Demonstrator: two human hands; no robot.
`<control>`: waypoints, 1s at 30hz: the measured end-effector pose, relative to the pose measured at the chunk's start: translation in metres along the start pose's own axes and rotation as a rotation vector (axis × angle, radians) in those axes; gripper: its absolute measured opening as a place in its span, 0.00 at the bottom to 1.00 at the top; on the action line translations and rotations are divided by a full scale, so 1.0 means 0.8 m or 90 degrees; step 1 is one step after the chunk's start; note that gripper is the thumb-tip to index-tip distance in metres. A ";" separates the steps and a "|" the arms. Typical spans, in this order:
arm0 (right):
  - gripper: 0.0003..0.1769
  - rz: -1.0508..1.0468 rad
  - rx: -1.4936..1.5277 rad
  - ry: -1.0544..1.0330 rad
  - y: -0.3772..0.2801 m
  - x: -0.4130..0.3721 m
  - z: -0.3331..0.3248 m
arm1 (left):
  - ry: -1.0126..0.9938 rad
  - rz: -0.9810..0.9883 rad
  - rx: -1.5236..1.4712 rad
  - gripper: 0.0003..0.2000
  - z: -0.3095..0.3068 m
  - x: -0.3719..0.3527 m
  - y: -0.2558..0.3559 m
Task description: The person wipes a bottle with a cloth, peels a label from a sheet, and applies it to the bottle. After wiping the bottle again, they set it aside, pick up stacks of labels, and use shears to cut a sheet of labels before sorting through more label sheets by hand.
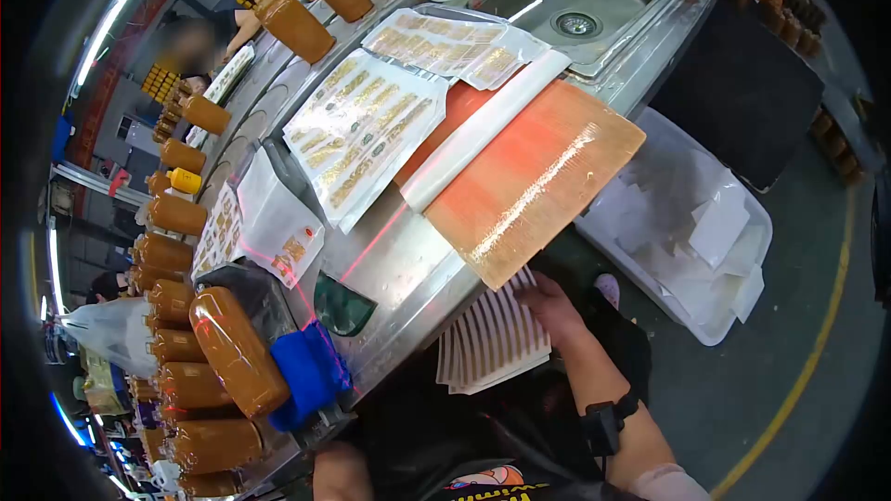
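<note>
My right hand (554,308) is closed on the edge of several sheets with brown and white stripes (494,339), held low at the table's front edge. At the bottom, my left hand (340,471) is smeared by motion and its fingers cannot be made out. Above the striped sheets lies an orange-brown board (538,186) with a wet-looking shine, overhanging the edge. A white roll or folded strip (487,130) crosses it. Behind it rest sheets of gold decals (367,130), and nearer the left a dark green scraper-like piece (343,304).
Brown-glazed jars (190,385) line the left and back of the steel table (399,315). A larger brown jar (237,350) leans by a blue cloth (309,374). A sink (594,0) is at the back right. A white bin (691,223) with paper scraps stands on the floor.
</note>
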State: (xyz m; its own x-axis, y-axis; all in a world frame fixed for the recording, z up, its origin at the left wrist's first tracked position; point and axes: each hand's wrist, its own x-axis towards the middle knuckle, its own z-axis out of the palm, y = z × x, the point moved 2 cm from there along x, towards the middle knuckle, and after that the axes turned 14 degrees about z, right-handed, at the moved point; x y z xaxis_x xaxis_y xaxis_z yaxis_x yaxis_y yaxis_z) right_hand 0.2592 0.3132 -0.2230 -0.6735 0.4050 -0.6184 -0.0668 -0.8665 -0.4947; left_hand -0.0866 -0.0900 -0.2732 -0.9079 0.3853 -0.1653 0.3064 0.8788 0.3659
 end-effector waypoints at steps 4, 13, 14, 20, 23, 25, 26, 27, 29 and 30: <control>0.25 -0.023 0.041 0.018 0.000 -0.027 -0.025 | 0.004 0.008 0.001 0.20 0.004 -0.001 -0.005; 0.25 -0.033 -0.019 0.128 -0.012 -0.066 -0.037 | 0.036 0.143 0.009 0.24 -0.001 -0.010 0.033; 0.24 -0.036 -0.036 0.130 -0.014 -0.070 -0.036 | 0.035 0.182 -0.032 0.25 -0.001 -0.013 0.060; 0.22 -0.064 -0.002 0.000 -0.015 -0.086 -0.045 | -0.469 0.172 -0.723 0.28 0.014 -0.118 0.334; 0.20 -0.067 0.062 -0.084 -0.009 -0.101 -0.053 | -0.679 0.148 -0.903 0.28 0.013 -0.176 0.418; 0.21 -0.080 0.066 -0.076 -0.004 -0.116 -0.058 | -0.679 0.127 -0.865 0.26 0.021 -0.198 0.439; 0.22 -0.088 0.065 -0.057 -0.003 -0.127 -0.060 | -0.696 0.124 -0.891 0.24 0.018 -0.209 0.451; 0.23 -0.092 0.072 -0.059 -0.001 -0.134 -0.064 | -0.715 0.122 -0.915 0.23 0.018 -0.215 0.458; 0.24 -0.101 0.090 -0.060 0.005 -0.144 -0.072 | -0.713 0.108 -0.944 0.21 0.023 -0.224 0.461; 0.25 -0.106 0.103 -0.070 0.008 -0.148 -0.073 | -0.712 0.100 -0.957 0.20 0.027 -0.228 0.460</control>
State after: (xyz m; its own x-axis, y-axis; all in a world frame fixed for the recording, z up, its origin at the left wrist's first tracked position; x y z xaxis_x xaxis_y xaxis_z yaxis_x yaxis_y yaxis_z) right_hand 0.3815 0.2764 -0.1886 -0.7190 0.5194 -0.4617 -0.2942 -0.8294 -0.4749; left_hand 0.1976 0.1696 -0.1278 -0.1284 0.9541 -0.2706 -0.6802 0.1139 0.7241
